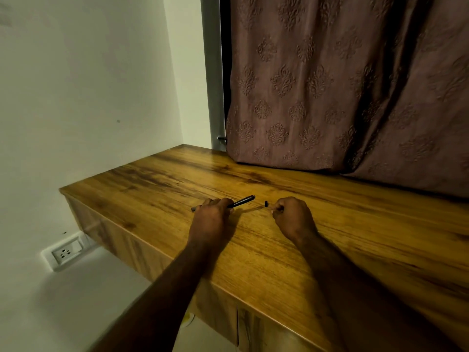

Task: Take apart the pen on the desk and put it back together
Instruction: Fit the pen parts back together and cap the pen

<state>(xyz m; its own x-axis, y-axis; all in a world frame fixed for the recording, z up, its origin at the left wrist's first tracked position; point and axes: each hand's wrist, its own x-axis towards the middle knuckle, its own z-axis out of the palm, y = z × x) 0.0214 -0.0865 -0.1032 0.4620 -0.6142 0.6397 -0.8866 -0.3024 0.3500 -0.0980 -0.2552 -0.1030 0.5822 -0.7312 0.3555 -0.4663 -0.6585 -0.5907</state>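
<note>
My left hand (pixel 212 219) grips a slim black pen body (pixel 242 201) over the wooden desk (pixel 355 237). The pen's dark end sticks out to the right of the fingers, and a grey end shows at the left of the hand. A small black pen piece (pixel 266 204) sits just right of the pen's open end, at the fingertips of my right hand (pixel 291 217). The right hand's fingers are curled in a pinch; whether they hold the piece or only touch it is unclear.
A brown patterned curtain (pixel 342 85) hangs down onto the back of the desk. A white wall stands at the left, with a power socket (pixel 65 252) low beside the desk's left end. Cabinet fronts (pixel 253 329) run under the near edge.
</note>
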